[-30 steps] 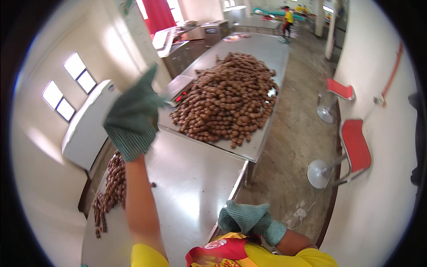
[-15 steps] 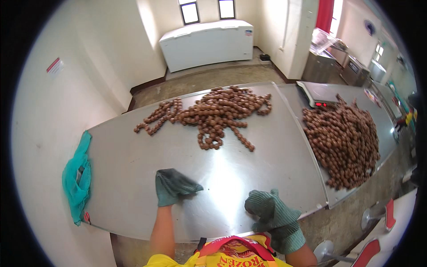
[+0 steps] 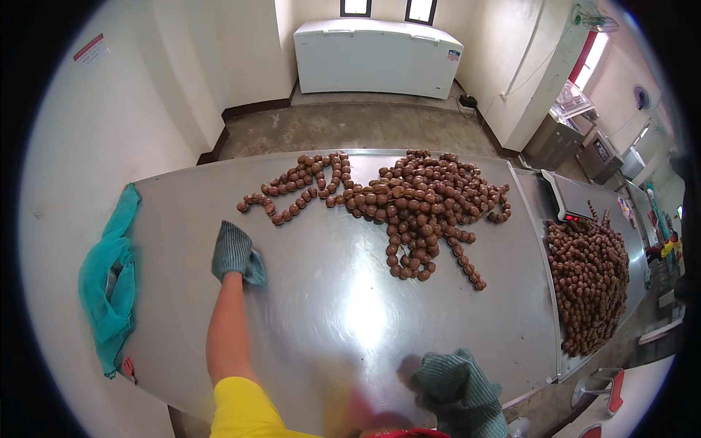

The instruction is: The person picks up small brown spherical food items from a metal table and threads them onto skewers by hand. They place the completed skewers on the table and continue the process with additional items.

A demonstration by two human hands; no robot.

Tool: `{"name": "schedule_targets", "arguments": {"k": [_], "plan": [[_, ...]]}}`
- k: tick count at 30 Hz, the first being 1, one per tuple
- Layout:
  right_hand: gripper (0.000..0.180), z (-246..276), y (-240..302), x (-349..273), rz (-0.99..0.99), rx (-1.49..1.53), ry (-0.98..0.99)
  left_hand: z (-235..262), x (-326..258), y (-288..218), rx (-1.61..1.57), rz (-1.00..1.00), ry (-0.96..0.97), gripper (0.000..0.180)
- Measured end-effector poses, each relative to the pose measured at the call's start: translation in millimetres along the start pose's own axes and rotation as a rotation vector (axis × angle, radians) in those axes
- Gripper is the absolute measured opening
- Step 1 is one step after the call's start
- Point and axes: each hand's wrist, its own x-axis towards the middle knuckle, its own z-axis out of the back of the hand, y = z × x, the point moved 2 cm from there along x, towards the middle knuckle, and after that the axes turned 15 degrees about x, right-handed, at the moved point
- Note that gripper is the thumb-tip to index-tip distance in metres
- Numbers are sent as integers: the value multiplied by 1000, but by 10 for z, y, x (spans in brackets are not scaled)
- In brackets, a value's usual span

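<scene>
My left hand (image 3: 233,253), in a grey-green ribbed glove, reaches forward onto the steel table (image 3: 307,314). Its fingers stretch out together, pointing away from me, with the thumb side toward the right. Beyond it, strings of linked brown round sausages (image 3: 431,193) lie in a tangled heap; the hand is apart from them. Gloved the same way, my right hand (image 3: 458,385) hovers low at the table's near edge, fingers curled in. Whatever those fingers may hold is hidden. A looser sausage string (image 3: 298,179) trails from the heap toward the left.
On the adjoining table at right lies a large pile of sausage links (image 3: 588,281) by a digital scale (image 3: 566,193). A teal net cloth (image 3: 109,281) and red-handled scissors (image 3: 128,367) sit at the left edge. Behind stands a white chest freezer (image 3: 376,60). Red-seated stools (image 3: 612,392) are at lower right.
My left hand has moved forward and left across the table, and its fingers now point away from me instead of rightward. My right hand stays curled near the front edge. The view has shifted.
</scene>
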Motion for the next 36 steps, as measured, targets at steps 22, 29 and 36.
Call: {"name": "schedule_targets", "arguments": {"k": [22,29,36], "plan": [[53,58,-78,-28,-6,2,-100,1129,84,-1300,526,-827,-190,26],[59,498,-278,-211,235,7,-56,3213,-851,-2090,476,-1132,-395,12],[66,1069,-479,-74,586,399,-31,4753,-2483,-2870,496,-1452,-246,9]]}}
